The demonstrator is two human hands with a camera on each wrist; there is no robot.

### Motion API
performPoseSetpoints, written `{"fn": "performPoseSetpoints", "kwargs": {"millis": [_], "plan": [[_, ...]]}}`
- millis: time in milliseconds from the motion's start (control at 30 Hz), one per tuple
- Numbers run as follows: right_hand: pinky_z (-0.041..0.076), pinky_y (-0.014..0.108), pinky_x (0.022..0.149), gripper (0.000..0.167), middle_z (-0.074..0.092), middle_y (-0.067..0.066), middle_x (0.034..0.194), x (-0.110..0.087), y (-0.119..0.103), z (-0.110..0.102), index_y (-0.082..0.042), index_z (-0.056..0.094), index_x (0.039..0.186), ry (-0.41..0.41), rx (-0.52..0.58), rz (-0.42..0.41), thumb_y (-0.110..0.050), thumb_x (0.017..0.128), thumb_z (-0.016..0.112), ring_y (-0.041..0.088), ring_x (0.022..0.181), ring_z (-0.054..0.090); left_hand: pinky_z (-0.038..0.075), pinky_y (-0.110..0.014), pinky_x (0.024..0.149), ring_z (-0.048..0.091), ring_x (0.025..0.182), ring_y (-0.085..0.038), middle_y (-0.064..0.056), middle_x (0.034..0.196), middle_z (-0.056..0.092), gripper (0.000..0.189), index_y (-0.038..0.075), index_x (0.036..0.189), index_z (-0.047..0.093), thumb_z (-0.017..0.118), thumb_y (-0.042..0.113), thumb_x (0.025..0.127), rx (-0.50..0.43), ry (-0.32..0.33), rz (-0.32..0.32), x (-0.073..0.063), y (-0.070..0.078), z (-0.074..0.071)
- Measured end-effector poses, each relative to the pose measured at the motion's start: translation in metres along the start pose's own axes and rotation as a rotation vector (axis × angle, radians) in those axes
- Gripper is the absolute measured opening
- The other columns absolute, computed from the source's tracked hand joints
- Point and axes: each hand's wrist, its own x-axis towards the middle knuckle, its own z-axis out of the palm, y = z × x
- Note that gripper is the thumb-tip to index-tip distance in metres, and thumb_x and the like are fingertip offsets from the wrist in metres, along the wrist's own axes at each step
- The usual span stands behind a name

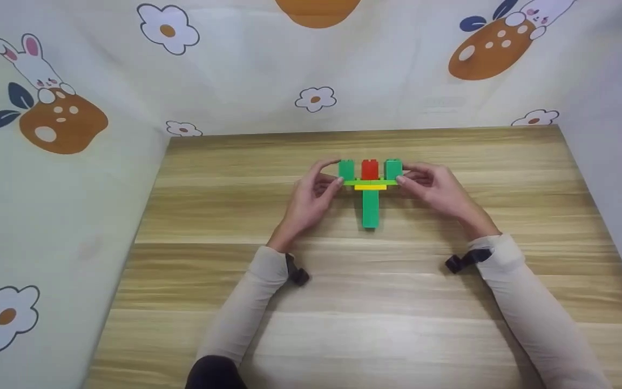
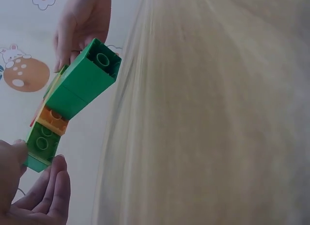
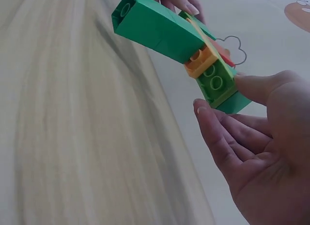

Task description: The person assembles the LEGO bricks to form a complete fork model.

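Observation:
Both hands hold one toy-brick build between them. Its stem is a green brick column, topped by a yellow brick and a light-green crosspiece. On the crosspiece stand a left green brick, a red brick and a right green brick. My left hand pinches the left end with thumb and fingers; my right hand pinches the right end. From the wrist views the hollow undersides show, including the column's open bottom and the orange-looking yellow brick.
The wood-grain table lies under the hands and forearms. A pale patterned cloth with flowers, fruit and rabbits rises behind and at the left. Dark wrist cameras sit at the sleeve cuffs.

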Motion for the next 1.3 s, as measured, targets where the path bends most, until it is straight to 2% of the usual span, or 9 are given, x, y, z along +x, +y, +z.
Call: {"fn": "performPoseSetpoints", "kwargs": {"millis": [233, 400, 533, 700, 833, 967, 1167, 1300], "plan": [[0.068, 0.029, 0.085, 0.056, 0.078, 0.026, 0.122, 0.003, 0.006, 0.005, 0.003, 0.06, 0.148, 0.003, 0.032, -0.01, -0.029, 0.105, 0.074, 0.033, 0.1, 0.081, 0.065, -0.032, 0.1, 0.079, 0.11, -0.017, -0.01, 0.118, 0.082, 0.042, 0.024, 0.148, 0.062, 0.07, 0.032, 0.108, 0.025, 0.009, -0.065, -0.001, -0.002, 0.002], [0.069, 0.034, 0.082, 0.053, 0.079, 0.025, 0.12, 0.003, 0.007, 0.007, 0.002, 0.062, 0.147, 0.019, 0.027, 0.002, -0.03, 0.106, 0.072, 0.035, 0.098, 0.081, 0.063, -0.03, 0.104, 0.076, 0.121, -0.018, -0.011, 0.137, 0.076, 0.044, 0.019, 0.15, 0.064, 0.07, 0.029, 0.108, 0.017, 0.006, -0.112, -0.002, -0.003, 0.005], [0.069, 0.033, 0.08, 0.05, 0.079, 0.025, 0.119, 0.003, 0.01, 0.009, 0.002, 0.065, 0.144, 0.046, 0.007, -0.016, -0.03, 0.107, 0.071, 0.039, 0.098, 0.081, 0.063, -0.028, 0.103, 0.074, 0.127, -0.022, -0.014, 0.143, 0.072, 0.047, 0.012, 0.153, 0.061, 0.069, 0.023, 0.108, -0.029, -0.014, -0.138, -0.001, -0.003, 0.006], [0.067, 0.026, 0.075, 0.046, 0.081, 0.02, 0.118, 0.003, 0.01, 0.013, 0.001, 0.069, 0.14, 0.068, -0.038, -0.038, -0.03, 0.107, 0.071, 0.032, 0.094, 0.081, 0.065, -0.029, 0.098, 0.074, 0.127, -0.026, -0.019, 0.144, 0.07, 0.049, 0.006, 0.153, 0.06, 0.07, 0.017, 0.107, -0.078, -0.019, -0.173, -0.002, -0.004, 0.007], [0.061, 0.017, 0.07, 0.043, 0.082, 0.019, 0.111, 0.002, 0.01, 0.014, 0.0, 0.071, 0.139, 0.068, -0.103, -0.047, -0.029, 0.108, 0.07, 0.024, 0.089, 0.077, 0.065, -0.03, 0.099, 0.073, 0.128, -0.022, -0.016, 0.143, 0.072, 0.047, 0.009, 0.152, 0.062, 0.07, 0.022, 0.107, 0.004, -0.013, -0.186, -0.002, -0.003, 0.007], [0.057, 0.012, 0.072, 0.041, 0.082, 0.015, 0.111, 0.002, 0.011, 0.015, -0.001, 0.071, 0.139, 0.063, -0.176, -0.053, -0.028, 0.108, 0.068, 0.018, 0.091, 0.072, 0.063, -0.031, 0.103, 0.073, 0.128, -0.019, -0.012, 0.143, 0.072, 0.047, 0.01, 0.151, 0.063, 0.07, 0.026, 0.108, 0.092, -0.025, -0.198, -0.002, -0.003, 0.007], [0.057, 0.016, 0.066, 0.041, 0.081, 0.017, 0.099, 0.001, 0.013, 0.015, -0.002, 0.071, 0.139, 0.038, -0.186, -0.03, -0.03, 0.109, 0.067, 0.018, 0.081, 0.069, 0.062, -0.032, 0.106, 0.073, 0.128, -0.019, -0.011, 0.144, 0.072, 0.046, 0.008, 0.15, 0.064, 0.071, 0.025, 0.107, 0.109, -0.053, -0.214, -0.002, -0.005, 0.006], [0.058, 0.017, 0.065, 0.039, 0.082, 0.017, 0.1, 0.0, 0.011, 0.015, -0.002, 0.073, 0.137, 0.039, -0.199, -0.035, -0.029, 0.109, 0.068, 0.017, 0.079, 0.07, 0.061, -0.033, 0.107, 0.073, 0.129, -0.02, -0.012, 0.144, 0.071, 0.046, 0.007, 0.149, 0.064, 0.07, 0.024, 0.108, 0.106, -0.06, -0.215, -0.001, -0.006, 0.007]]}}
